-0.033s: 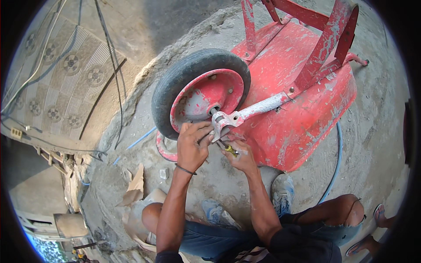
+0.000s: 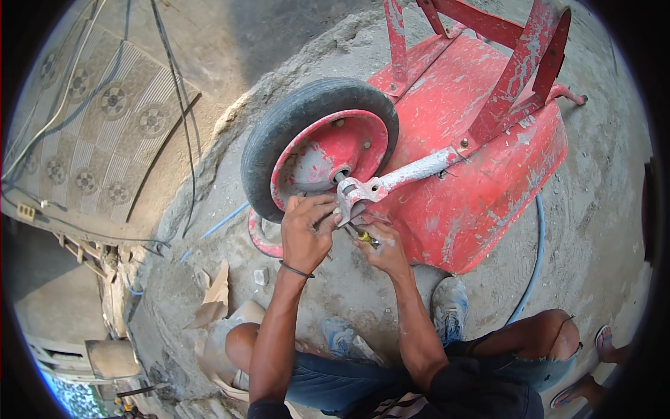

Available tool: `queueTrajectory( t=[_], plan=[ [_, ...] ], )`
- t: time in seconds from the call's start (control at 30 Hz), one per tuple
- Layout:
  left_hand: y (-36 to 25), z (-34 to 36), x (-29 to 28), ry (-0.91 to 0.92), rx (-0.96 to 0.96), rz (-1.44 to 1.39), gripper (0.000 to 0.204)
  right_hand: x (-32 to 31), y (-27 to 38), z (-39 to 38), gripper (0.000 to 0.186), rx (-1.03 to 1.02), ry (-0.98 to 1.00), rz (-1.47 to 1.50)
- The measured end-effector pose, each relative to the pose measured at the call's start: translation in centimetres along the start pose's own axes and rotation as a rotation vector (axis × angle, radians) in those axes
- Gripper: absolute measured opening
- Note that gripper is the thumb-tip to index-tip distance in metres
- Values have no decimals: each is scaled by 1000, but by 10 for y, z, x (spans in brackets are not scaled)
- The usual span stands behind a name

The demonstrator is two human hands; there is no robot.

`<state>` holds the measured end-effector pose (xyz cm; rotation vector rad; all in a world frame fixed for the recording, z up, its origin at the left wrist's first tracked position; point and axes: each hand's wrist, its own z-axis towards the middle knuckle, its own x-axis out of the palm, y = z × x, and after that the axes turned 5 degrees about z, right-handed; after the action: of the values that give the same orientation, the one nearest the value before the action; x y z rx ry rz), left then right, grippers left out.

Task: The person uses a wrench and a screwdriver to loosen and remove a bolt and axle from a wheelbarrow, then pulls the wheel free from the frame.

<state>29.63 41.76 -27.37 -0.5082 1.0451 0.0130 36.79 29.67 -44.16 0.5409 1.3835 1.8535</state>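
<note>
An overturned red wheelbarrow with worn paint holds a black-tired wheel beside a whitened frame tube, which ends in a metal bracket at the axle. My left hand is closed at the bracket's lower end, its fingertips pinching a small metal piece, possibly a nut or bolt. My right hand is wrapped round a yellow-handled tool just below the bracket; the tool's working end is partly hidden among fingers and metal.
Rough concrete ground carries a blue hose, torn cardboard and a small block. At left are a patterned tiled slab with cables and a lower ledge. Another person's sandalled feet stand at right. My shoes and knees are below.
</note>
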Motion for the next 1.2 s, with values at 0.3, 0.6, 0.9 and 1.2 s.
queueTrajectory(
  t=[0.3,0.6,0.9,1.2],
  plan=[
    [0,3,-7,-33,118,23,20,12,13,2,46,60,-101,-14],
    [-3,3,-3,-74,108,39,18,14,8,3,47,-19,-169,-25],
    [-5,-5,2,-109,57,72,27,13,9,5,43,-57,-181,-22],
    [4,-8,3,-95,83,39,26,14,9,4,46,-29,-166,-43]
  ],
)
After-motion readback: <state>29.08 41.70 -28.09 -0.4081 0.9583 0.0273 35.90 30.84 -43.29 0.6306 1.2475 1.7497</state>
